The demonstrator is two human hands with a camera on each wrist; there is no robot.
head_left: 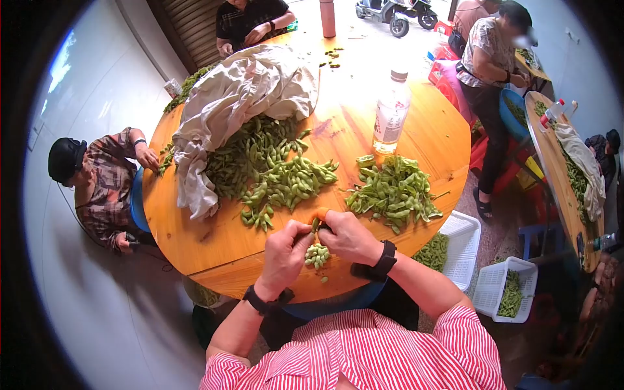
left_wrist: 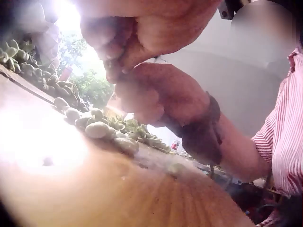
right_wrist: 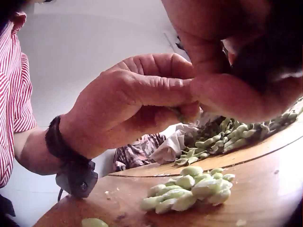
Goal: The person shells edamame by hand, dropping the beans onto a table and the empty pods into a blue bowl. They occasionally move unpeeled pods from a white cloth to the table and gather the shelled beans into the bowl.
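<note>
Close over the near edge of the wooden table [head_left: 234,257], my two hands meet fingertip to fingertip. Thumb and fingers of my left hand [head_left: 284,252] pinch a green bean pod [head_left: 316,225], and my right hand [head_left: 354,239] grips it from the other side. In the right wrist view, fingers hide most of the pod. Just below the hands lies a small heap of pale shelled beans [right_wrist: 189,189]. A single bean [right_wrist: 94,222] lies apart from it. Beyond my hands is a large heap of green pods [head_left: 286,175]; another pile of pods [head_left: 396,192] sits to the right.
Crumpled pale cloth [head_left: 240,91] covers part of the large heap. A plastic bottle [head_left: 390,117] stands behind the right pile. White baskets [head_left: 463,244] with pods sit on the floor at right. One person [head_left: 107,175] sits at left, another [head_left: 250,26] across the table.
</note>
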